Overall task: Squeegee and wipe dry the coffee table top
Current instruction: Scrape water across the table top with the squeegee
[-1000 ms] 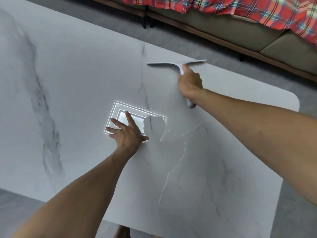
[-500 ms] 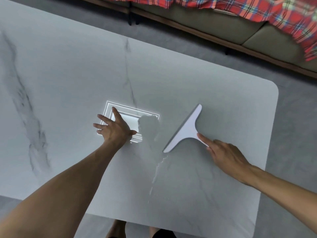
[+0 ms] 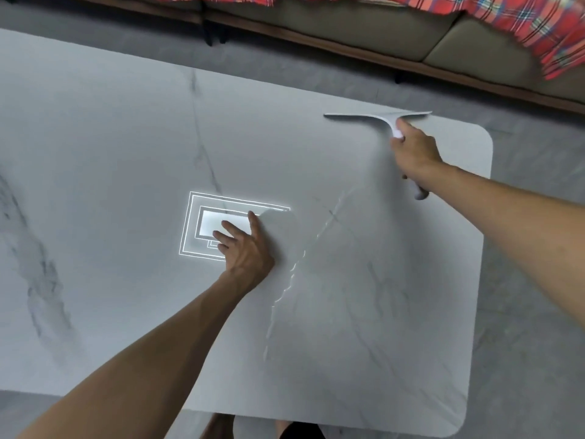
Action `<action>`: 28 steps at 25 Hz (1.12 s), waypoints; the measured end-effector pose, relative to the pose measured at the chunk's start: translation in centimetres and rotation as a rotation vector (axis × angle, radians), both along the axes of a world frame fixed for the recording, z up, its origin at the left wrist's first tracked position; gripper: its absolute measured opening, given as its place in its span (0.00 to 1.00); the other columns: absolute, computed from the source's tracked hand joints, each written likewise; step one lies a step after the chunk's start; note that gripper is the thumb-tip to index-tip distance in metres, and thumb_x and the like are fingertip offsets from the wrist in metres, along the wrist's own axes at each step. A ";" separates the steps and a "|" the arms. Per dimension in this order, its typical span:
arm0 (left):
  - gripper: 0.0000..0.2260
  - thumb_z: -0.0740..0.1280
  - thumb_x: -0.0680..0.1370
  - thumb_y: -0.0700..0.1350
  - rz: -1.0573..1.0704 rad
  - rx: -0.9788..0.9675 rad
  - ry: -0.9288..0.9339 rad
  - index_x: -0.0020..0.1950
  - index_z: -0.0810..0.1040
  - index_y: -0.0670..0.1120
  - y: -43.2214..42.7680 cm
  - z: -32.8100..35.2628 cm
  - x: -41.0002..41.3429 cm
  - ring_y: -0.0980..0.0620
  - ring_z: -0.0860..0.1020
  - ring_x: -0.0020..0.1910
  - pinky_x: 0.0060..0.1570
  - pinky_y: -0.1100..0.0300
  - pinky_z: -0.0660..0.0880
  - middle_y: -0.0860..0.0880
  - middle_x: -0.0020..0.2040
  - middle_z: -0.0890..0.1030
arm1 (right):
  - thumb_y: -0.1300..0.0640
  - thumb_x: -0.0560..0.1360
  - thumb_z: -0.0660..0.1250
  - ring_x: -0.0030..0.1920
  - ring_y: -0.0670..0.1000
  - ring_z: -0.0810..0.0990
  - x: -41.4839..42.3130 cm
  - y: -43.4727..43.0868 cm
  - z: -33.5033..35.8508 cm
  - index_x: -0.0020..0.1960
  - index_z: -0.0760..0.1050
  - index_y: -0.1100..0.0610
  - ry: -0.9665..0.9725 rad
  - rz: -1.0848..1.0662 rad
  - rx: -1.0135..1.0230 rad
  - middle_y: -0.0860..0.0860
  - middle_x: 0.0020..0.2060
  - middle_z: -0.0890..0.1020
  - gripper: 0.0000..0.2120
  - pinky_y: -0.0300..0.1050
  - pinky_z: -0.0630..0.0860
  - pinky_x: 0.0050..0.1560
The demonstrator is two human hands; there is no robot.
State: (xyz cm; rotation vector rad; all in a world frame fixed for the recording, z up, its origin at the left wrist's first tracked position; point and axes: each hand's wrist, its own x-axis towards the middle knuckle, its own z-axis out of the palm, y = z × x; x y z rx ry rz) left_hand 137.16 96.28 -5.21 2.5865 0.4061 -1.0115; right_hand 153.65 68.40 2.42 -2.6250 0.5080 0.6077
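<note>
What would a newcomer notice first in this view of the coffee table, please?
A bright rectangular light reflection glows mid-table on the marble-look coffee table top, partly under the flat left hand. At the far right corner the right hand grips a white squeegee, and a thin water line runs between them toward the near edge.

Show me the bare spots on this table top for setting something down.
Widest: the left half of the table top, beyond the left hand and light reflection. Also the near right corner, right of the water trail. Crowded: far right, where the right hand grips the squeegee.
</note>
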 end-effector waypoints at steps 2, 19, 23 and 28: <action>0.35 0.58 0.76 0.41 0.008 0.022 0.026 0.78 0.40 0.44 0.0 -0.5 0.3 0.18 0.46 0.70 0.69 0.34 0.56 0.22 0.72 0.45 | 0.56 0.79 0.51 0.53 0.67 0.78 -2.8 -0.2 -0.8 0.68 0.66 0.45 -0.010 0.067 -0.055 0.66 0.57 0.78 0.19 0.52 0.73 0.45; 0.35 0.57 0.77 0.38 -0.074 0.133 0.096 0.78 0.39 0.41 -1.0 0.7 0.9 0.17 0.50 0.69 0.68 0.36 0.61 0.20 0.70 0.48 | 0.57 0.79 0.48 0.41 0.63 0.76 0.6 -4.0 0.4 0.60 0.66 0.51 0.031 -0.111 -0.084 0.64 0.54 0.76 0.13 0.44 0.67 0.34; 0.34 0.56 0.78 0.37 -0.091 0.147 0.103 0.78 0.39 0.41 -1.0 1.0 1.0 0.18 0.51 0.69 0.67 0.37 0.62 0.20 0.70 0.50 | 0.56 0.81 0.51 0.54 0.68 0.78 -7.7 -3.7 -0.5 0.72 0.62 0.46 0.028 -0.068 -0.080 0.68 0.56 0.77 0.21 0.51 0.73 0.49; 0.32 0.54 0.79 0.38 -0.023 0.117 0.119 0.78 0.39 0.44 -1.3 1.6 1.3 0.20 0.48 0.70 0.70 0.38 0.58 0.22 0.72 0.46 | 0.55 0.83 0.53 0.50 0.64 0.80 -21.2 -3.3 3.8 0.78 0.54 0.45 0.206 -0.033 -0.024 0.65 0.49 0.81 0.24 0.49 0.73 0.45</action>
